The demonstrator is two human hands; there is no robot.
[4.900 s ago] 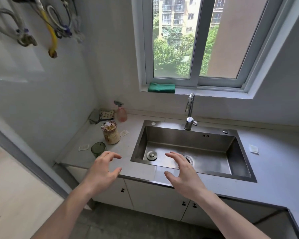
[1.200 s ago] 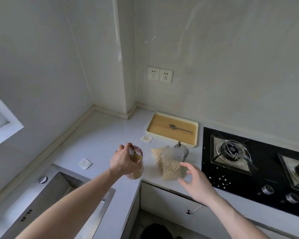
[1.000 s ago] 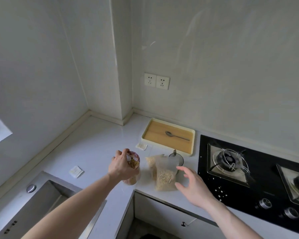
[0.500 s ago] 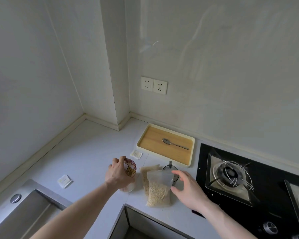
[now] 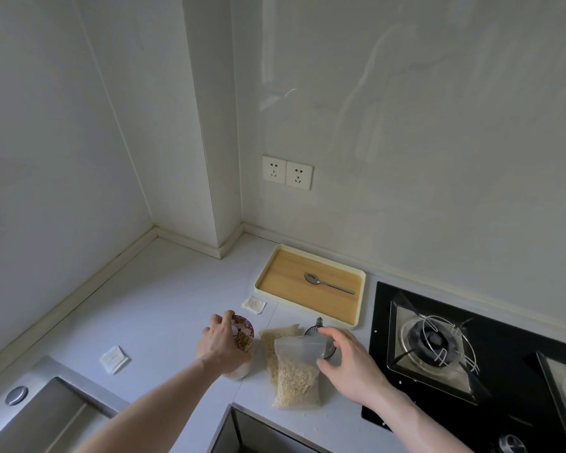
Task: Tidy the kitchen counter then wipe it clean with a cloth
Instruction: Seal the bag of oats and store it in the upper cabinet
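My left hand [image 5: 221,346] grips a jar with a patterned lid [image 5: 244,333]; the jar stands on the pale counter [image 5: 151,308] near its front corner. Just right of it stand two clear bags of oats [image 5: 296,376], one behind the other. My right hand [image 5: 348,364] is open, fingers spread, at the right edge of the front bag, close to its top. A dark glass cup [image 5: 317,331] with something standing in it shows behind the bags. A wooden tray [image 5: 275,273] with a cream rim holds a spoon [image 5: 327,283].
A black gas hob [image 5: 504,364] fills the right side. The steel sink [image 5: 46,413] is at lower left. Two small white sachets [image 5: 114,359] [image 5: 253,304] lie on the counter. Wall sockets [image 5: 287,172] sit above the tray.
I turned from the sink to the corner by the hob, carrying the jar in my left hand. The jar has come down onto the counter beside the oat bags, and my right hand has closed in on the front bag.
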